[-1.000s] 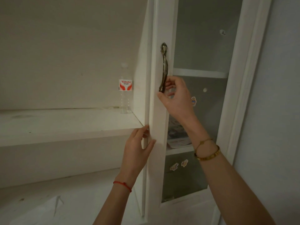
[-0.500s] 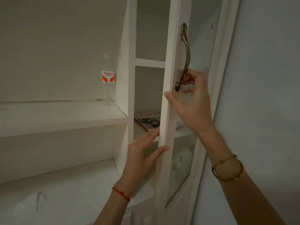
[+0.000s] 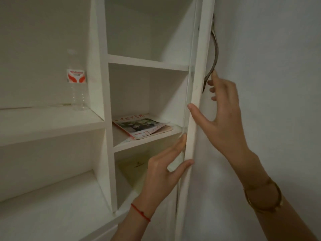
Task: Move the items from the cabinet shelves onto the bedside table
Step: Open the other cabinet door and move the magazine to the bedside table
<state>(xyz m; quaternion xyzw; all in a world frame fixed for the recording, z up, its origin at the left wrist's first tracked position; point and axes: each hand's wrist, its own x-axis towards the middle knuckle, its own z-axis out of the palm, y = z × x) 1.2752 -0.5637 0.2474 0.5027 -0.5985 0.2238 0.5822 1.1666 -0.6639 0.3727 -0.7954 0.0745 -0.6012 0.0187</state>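
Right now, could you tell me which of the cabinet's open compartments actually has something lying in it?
The middle compartment: a magazine lies flat on its shelf. The top compartment looks bare, and the bottom one shows only a yellowish stain.

Bare arms: red string bracelet left wrist, gold bangle right.

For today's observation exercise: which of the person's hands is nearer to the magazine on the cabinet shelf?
Left. The left hand holds the door's edge just below and right of the magazine. The right hand is farther right, beyond the door, fingers at the handle.
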